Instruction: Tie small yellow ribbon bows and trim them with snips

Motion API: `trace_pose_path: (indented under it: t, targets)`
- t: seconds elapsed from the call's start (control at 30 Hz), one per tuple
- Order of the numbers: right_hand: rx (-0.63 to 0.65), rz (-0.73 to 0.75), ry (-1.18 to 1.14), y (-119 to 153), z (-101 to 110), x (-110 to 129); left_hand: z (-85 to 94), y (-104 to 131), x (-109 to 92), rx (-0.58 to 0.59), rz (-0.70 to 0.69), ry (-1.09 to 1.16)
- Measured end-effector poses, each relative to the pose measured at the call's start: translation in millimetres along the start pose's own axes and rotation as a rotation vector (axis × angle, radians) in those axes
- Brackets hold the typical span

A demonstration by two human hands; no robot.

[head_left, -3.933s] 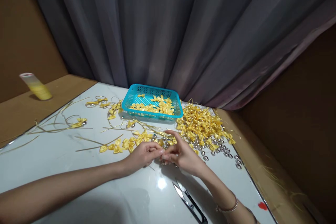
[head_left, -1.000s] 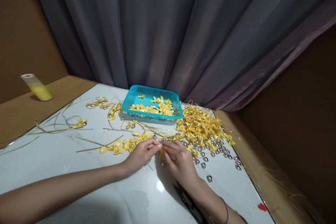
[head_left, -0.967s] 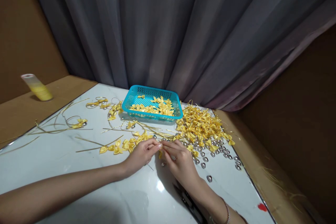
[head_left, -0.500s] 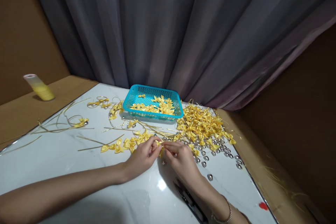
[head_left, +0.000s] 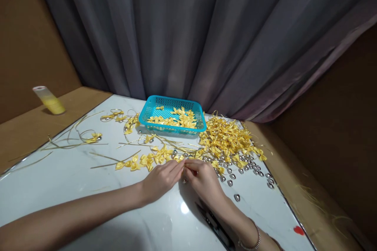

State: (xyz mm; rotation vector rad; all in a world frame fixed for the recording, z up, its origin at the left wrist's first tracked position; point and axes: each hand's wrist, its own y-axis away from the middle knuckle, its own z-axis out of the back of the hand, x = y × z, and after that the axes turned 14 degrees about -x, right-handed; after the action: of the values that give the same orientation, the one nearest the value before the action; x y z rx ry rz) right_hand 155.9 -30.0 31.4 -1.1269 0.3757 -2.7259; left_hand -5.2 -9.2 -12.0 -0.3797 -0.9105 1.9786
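Observation:
My left hand (head_left: 163, 178) and my right hand (head_left: 205, 180) meet over the table, fingertips touching. Both are closed in a pinch. What they hold is mostly hidden behind the fingers; yellow ribbon showed in the left pinch just before. A row of yellow ribbon bows (head_left: 146, 160) lies beyond my left hand. Silver heart-shaped pieces (head_left: 230, 182) are scattered to the right of my right hand, and one (head_left: 185, 181) lies just under the fingertips. Past them is a heap of yellow bows with gold cord (head_left: 225, 137).
A blue perforated basket (head_left: 172, 127) holding yellow bows stands at the back. Gold cords (head_left: 173, 143) lie before it and at left. A black tool (head_left: 216, 227) lies beside my right forearm. A clear tube with yellow contents (head_left: 53, 104) stands far left, and a grey curtain (head_left: 171, 31) hangs behind.
My left fingers have straightened and drawn closer against the right fingertips, covering the yellow ribbon seen between them. My right hand has barely moved. The view has shifted slightly.

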Motion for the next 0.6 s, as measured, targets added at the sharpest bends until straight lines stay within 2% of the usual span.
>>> trace_pose_path:
  t: [0.3, 0.6]
  targets:
    - [0.023, -0.007, 0.048, 1.9, -1.1, 2.3, -11.8, 10.2, -2.5, 0.008, -0.034, -0.016]
    - [-0.016, -0.013, 0.059, 1.8, -2.7, -1.4, -5.9, 5.8, 1.2, 0.041, -0.08, -0.044]
